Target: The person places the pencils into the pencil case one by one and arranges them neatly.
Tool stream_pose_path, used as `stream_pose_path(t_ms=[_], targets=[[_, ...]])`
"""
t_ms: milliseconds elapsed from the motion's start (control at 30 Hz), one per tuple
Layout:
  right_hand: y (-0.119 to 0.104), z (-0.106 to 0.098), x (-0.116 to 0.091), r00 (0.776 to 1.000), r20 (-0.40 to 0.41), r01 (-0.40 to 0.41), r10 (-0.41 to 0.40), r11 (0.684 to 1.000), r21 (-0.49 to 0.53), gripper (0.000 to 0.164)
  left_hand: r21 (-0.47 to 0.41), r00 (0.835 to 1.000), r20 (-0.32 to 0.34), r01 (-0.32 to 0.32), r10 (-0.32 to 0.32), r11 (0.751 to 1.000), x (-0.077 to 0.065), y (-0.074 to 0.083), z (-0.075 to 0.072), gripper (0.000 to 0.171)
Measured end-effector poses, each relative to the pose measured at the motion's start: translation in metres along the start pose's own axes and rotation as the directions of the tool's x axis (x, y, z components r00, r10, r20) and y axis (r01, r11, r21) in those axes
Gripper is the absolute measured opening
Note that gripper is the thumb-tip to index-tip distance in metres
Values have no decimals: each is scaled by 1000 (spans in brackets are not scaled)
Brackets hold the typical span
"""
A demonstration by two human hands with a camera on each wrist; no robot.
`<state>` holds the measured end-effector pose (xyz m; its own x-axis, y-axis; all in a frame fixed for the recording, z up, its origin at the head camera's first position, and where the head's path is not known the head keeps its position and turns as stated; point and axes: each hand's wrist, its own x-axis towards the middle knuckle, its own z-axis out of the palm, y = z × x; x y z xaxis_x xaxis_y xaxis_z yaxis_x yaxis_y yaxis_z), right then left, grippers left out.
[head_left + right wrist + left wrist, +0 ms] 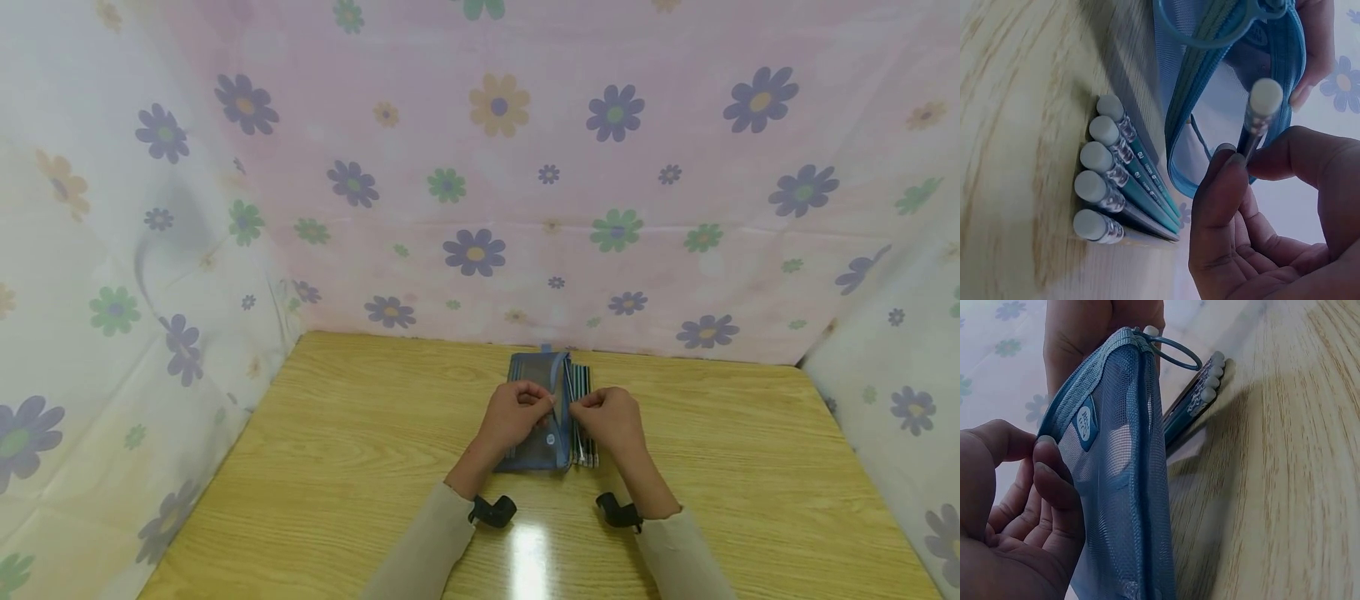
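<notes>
A blue mesh pencil pouch (532, 454) lies on the table, its zipped mouth parted toward the right. With thumb and forefinger my left hand (516, 414) pinches the upper edge of that mouth, as the left wrist view shows. My right hand (615, 419) pinches a single pencil (1263, 103) with a white eraser end, held at the pouch's opening. Whether its far tip is inside the mesh is hidden behind my fingers. Beside the pouch, several dark and green pencils (1132, 159) lie side by side on the wood, white erasers toward me. A blue ring (1179, 353) hangs at the pouch's end.
The wood-grain table (360, 433) meets a flower-printed cloth (480, 183) at the back, with more cloth at both sides. Black wrist cameras sit under both wrists, the left camera (495, 511) and the right camera (617, 510). Light glares off the table's front.
</notes>
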<state>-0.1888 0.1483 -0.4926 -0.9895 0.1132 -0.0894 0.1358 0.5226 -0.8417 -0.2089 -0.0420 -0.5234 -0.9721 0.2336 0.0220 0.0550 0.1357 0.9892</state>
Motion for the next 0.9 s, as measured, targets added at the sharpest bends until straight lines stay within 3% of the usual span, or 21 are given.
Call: stream_pose_path(t_ms=[533,900], targets=[[-1,8,0,998,18,-67,65,993,97,19,17,1000,20,14,-15,1000,-5,8,1,16],[0,11,1,999,27,-39,36,992,121,18,-27,1000,18,9,-9,1000,-2,5,1,16]])
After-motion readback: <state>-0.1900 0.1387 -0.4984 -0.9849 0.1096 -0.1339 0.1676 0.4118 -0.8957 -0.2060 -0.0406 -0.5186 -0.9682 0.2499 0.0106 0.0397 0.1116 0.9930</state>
